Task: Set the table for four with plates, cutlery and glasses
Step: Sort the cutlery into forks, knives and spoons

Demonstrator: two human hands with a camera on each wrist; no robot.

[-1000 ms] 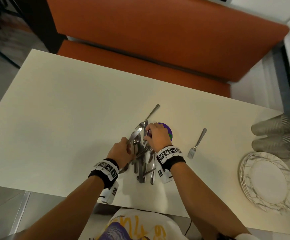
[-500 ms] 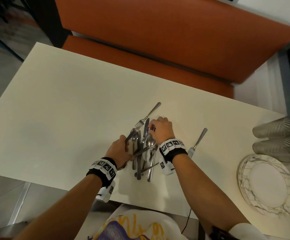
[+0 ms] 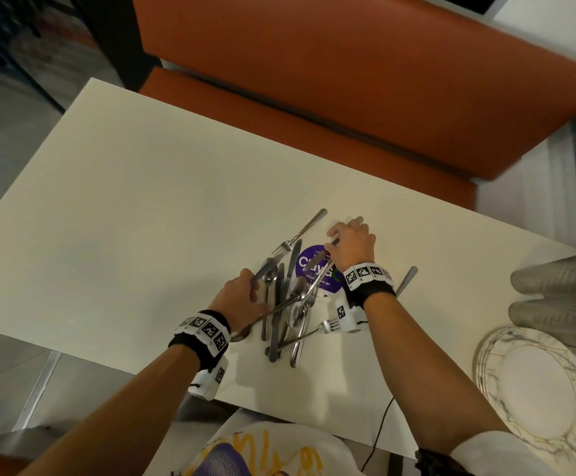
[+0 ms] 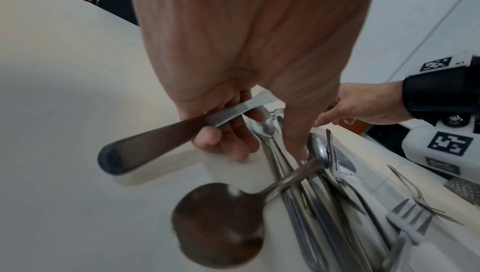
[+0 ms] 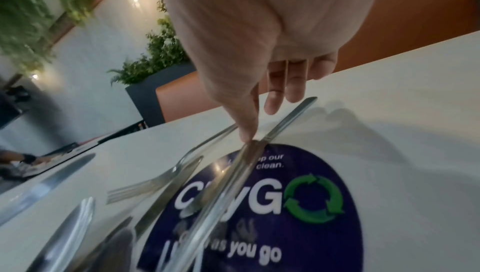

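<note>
Sorting cutlery out of the heap, one piece in each hand.

Right hand (image 3: 351,247), upper centre of the head view, has thumb and forefinger pinched on the near end of a knife (image 5: 228,176); its long axis slants from the grip down-left across the purple sticker (image 3: 327,281), the far end buried in the cutlery pile (image 3: 284,314). Left hand (image 3: 241,297) sits at the pile's left edge with fingers curled round a handle (image 4: 155,139); which piece it belongs to I cannot tell. A large spoon (image 4: 221,225) lies crossed under the others. Drawing the knife out along its own length, up-right, looks cleanest. Marbled plates (image 3: 533,389) and stacked glasses (image 3: 561,297) wait on the surface (image 3: 125,218) at right, unplaced.
</note>
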